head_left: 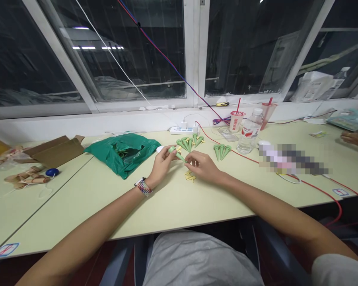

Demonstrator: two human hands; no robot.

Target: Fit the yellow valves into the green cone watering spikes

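My left hand [163,163] is closed on the wide end of a green cone [179,155], with a small yellow piece showing by its fingertips. The fingers of my right hand [203,167] pinch the cone's narrow tip. Just beyond my hands, several green cones [188,143] with yellow pieces lie in a fan. More green cones [222,151] rest to the right of them. Several small yellow pieces [190,176] lie on the table below the held cone.
A torn green bag [122,153], an open cardboard box [53,151] and wooden pieces [30,176] are at the left. A water bottle [250,133], cups [236,120] and red cables stand or run at the right. Another person's hand [356,138] is far right.
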